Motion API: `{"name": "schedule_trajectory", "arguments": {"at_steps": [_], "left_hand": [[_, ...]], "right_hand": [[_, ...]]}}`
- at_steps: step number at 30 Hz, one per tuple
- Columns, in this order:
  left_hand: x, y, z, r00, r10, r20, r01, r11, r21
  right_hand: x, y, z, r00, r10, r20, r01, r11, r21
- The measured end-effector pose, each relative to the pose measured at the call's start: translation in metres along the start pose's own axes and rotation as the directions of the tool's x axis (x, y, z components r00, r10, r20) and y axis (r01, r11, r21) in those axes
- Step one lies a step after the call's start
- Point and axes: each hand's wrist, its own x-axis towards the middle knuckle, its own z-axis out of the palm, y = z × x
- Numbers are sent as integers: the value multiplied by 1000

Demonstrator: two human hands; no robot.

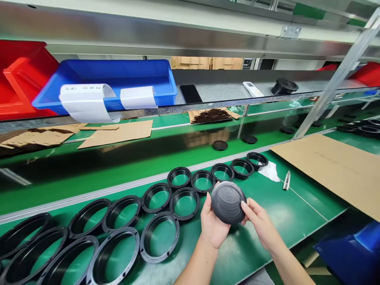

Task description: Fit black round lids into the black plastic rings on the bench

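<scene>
A round black plastic cap (pixel 228 202) with raised curved lines and a small mark on its face is held above the green bench. My left hand (pixel 214 223) grips it from below and the left, fingers partly hidden behind it. At its right edge, my right hand (pixel 257 218) pinches the rim, thumb on the face. Several black flanged rings (pixel 160 237) lie on the bench to the left. Closest behind the cap are a ring (pixel 202 181) and another ring (pixel 222 172), both flat on the surface.
A box cutter (pixel 286 181) and a white paper piece (pixel 269 172) lie right of the rings. A cardboard sheet (pixel 332 170) covers the right side. The shelf above bears a blue bin (pixel 118 75), a phone (pixel 190 94) and a black part (pixel 284 86). Black discs (pixel 220 145) sit on the green belt.
</scene>
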Motion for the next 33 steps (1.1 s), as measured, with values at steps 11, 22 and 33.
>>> {"name": "schedule_trajectory", "arguments": {"at_steps": [11,22,33], "left_hand": [[8,6,-16,982,62,-178,-66,998,-17],[13,-12,-16,958,131,-255,-78,975,207],[11,-11,-18,953,22,-304,30,986,164]], "right_hand": [[55,11,-9,774,-587,237,591,537,-602],[58,16,-17,869,-365,334,488,746,-453],[61,14,-17,897,-297,327,421,799,-429]]}}
